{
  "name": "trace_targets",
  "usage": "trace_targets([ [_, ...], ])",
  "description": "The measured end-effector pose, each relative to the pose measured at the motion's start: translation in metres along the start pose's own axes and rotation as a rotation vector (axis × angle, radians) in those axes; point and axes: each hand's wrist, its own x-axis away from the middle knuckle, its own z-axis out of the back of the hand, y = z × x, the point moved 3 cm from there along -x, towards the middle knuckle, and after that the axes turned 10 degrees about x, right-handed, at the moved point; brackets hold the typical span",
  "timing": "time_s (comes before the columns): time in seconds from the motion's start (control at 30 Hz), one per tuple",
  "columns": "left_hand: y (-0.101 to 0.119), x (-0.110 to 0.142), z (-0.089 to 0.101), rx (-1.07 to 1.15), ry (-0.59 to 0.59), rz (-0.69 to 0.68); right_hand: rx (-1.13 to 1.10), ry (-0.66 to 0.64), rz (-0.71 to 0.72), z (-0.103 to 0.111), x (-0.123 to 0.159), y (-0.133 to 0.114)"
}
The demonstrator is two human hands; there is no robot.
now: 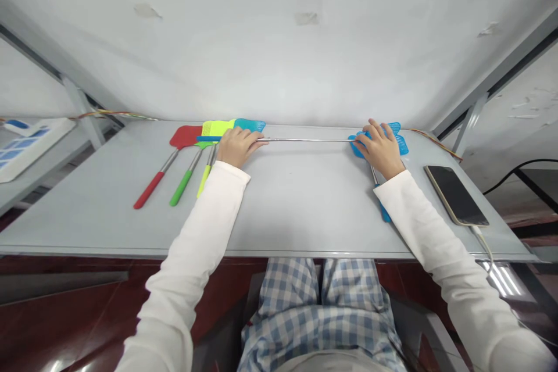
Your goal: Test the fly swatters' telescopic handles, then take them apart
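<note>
A blue fly swatter with a telescopic metal rod (309, 140) lies crosswise, drawn out long. My left hand (236, 146) is closed around the rod where it meets the blue handle (209, 138). My right hand (378, 146) pinches the rod's other end, by the blue swatter head (358, 146). Below my right wrist another blue swatter handle (385, 210) rests on the table, partly covered by the sleeve. Left of my left hand are a red swatter (149, 190), a green swatter (180, 188) and a yellow swatter (204, 180), with a teal swatter head (251, 124) behind.
The grey table (300, 209) backs onto a white wall (279, 58). A phone (456, 195) with a white cable (482, 238) lies at the right. Thin wires (436, 144) run along the back edge. A white tray-like object with blue parts (30, 148) sits at far left.
</note>
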Motion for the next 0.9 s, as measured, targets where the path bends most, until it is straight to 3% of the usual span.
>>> trace_targets([
  [0.23,-0.015,-0.002,-0.002,-0.044,0.06,0.009,-0.011,0.01,0.058,0.005,-0.004,0.002],
  [0.5,0.001,0.001,-0.003,-0.065,-0.021,-0.075,-0.056,0.039,0.069,0.004,-0.002,0.01],
  [0.9,0.018,0.003,-0.012,-0.031,-0.122,0.021,-0.102,-0.097,0.124,0.004,-0.005,0.001],
])
